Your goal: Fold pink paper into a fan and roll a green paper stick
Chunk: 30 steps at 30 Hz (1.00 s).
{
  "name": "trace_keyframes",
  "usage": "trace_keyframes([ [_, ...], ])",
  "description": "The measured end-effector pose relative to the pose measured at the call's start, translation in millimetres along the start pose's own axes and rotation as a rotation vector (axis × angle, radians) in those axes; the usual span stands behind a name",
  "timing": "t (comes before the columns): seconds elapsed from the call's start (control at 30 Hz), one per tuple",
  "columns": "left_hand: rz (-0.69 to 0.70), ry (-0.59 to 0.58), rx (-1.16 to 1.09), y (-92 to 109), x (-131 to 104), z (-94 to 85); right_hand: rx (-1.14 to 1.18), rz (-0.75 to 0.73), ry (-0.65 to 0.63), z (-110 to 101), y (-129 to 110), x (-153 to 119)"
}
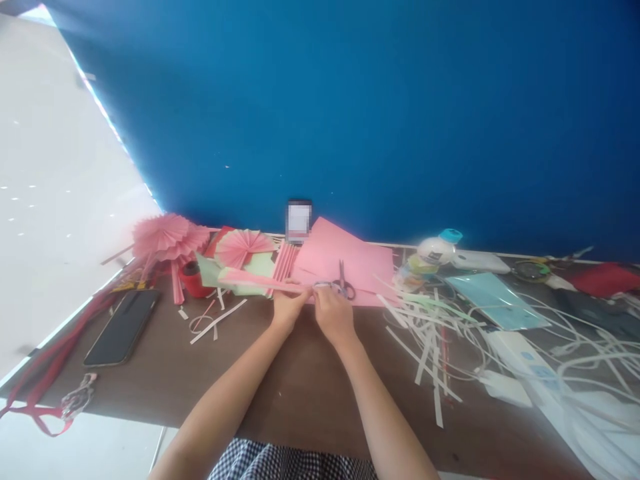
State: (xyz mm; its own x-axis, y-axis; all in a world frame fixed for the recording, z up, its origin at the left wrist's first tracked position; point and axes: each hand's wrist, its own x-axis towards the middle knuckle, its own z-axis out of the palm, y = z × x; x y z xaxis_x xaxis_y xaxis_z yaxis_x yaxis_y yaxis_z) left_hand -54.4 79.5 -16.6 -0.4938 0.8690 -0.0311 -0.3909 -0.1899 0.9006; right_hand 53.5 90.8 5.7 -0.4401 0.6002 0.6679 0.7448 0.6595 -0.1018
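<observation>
Both the left hand [287,309] and right hand [334,312] pinch the long, folded pink-and-pale-green paper strip [257,280] beside the flat pink paper sheet [367,263], where even fingertip pressure and aligned edges should keep each crease crisp.

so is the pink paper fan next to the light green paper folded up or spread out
Spread out. The pink paper fan shows pleats radiating outward into a wide, rounded shape.

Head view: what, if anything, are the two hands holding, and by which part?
A long pink paper, held near its right end by the left hand; whether the right hand grips it too cannot be told.
</observation>
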Motion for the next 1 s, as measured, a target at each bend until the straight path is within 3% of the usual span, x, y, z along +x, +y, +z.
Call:
trace_keyframes([
  [0.17, -0.027, 0.047, -0.145, 3, 11, -3.4, -0.102, -0.089, 0.146, -3, -5, -5],
  [0.33, -0.114, -0.074, -0.317, 17, 15, -9.7, 0.125, 0.195, 0.268, 0, 10, -9],
  [0.47, -0.133, -0.155, -0.179, 11, 12, -7.9, 0.247, 0.389, 0.195, -2, 23, -6],
  [0.63, -0.109, -0.224, -0.034, 4, 8, -6.6, 0.354, 0.464, 0.184, -7, 34, -4],
  [0.77, -0.093, -0.298, 0.049, 8, 3, -8.1, 0.329, 0.477, 0.143, -3, 40, -5],
  [1.0, -0.028, -0.420, 0.221, 9, 1, -5.6, 0.109, 0.535, 0.231, -4, 44, -8],
])
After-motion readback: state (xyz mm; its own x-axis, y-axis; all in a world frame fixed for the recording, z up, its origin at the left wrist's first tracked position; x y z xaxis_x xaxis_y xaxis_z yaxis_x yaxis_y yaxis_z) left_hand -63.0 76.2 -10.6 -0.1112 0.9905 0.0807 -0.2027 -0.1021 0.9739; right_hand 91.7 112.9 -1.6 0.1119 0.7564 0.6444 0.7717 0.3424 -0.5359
